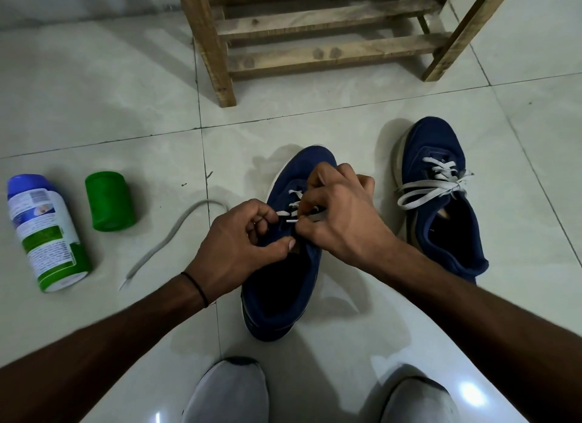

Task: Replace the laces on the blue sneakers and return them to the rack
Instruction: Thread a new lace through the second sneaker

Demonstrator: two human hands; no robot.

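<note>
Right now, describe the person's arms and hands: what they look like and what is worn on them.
The left hand and right hand are bare, with no gloves and no watch. The left forearm and right forearm are bare too, and no sleeve is in view. A thin black band circles the left wrist. The right wrist carries nothing.

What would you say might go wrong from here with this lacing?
The tip of the white lace, pinched in the right hand while the left hand holds the sneaker, looks short; it may slip or miss its hole. The can lies on its side, green cap off; a nudge might roll it. The grey lace on the floor could snag underfoot.
</note>
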